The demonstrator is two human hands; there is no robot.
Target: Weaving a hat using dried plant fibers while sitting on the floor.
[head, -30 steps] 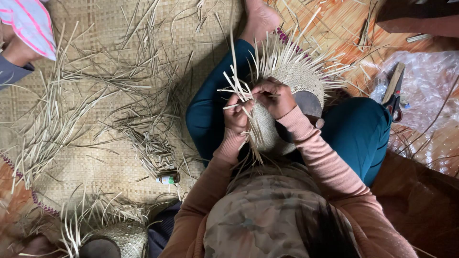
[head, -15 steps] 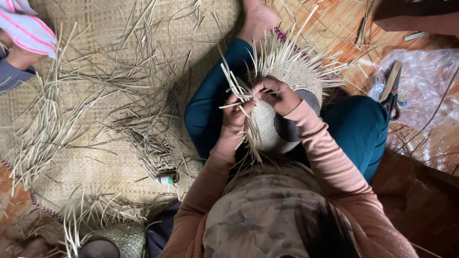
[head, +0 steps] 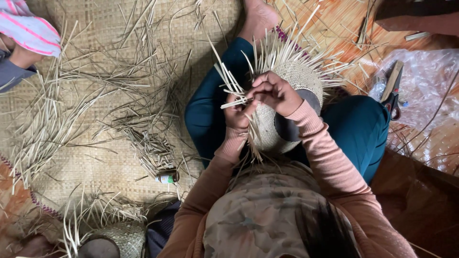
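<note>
A half-woven straw basket [head: 291,81] with loose strips fanning out from its rim rests on my lap, over my teal trouser legs. My left hand [head: 237,112] pinches a few pale straw strips [head: 228,81] at the basket's near left edge. My right hand [head: 273,91] is curled over the same spot, fingers closed on the strips next to the left hand. Both hands touch the weave. A patterned head covering fills the bottom of the view.
Loose straw strips [head: 71,110] litter the woven floor mat [head: 105,28]. A small bottle [head: 166,178] lies near my left knee. Another woven basket [head: 112,236] sits at the bottom left. Shears [head: 393,91] lie on clear plastic at right. Another person's striped sleeve [head: 28,28] shows top left.
My hands have shifted slightly up along the basket rim while working the strips. The striped sleeve at top left has moved a little.
</note>
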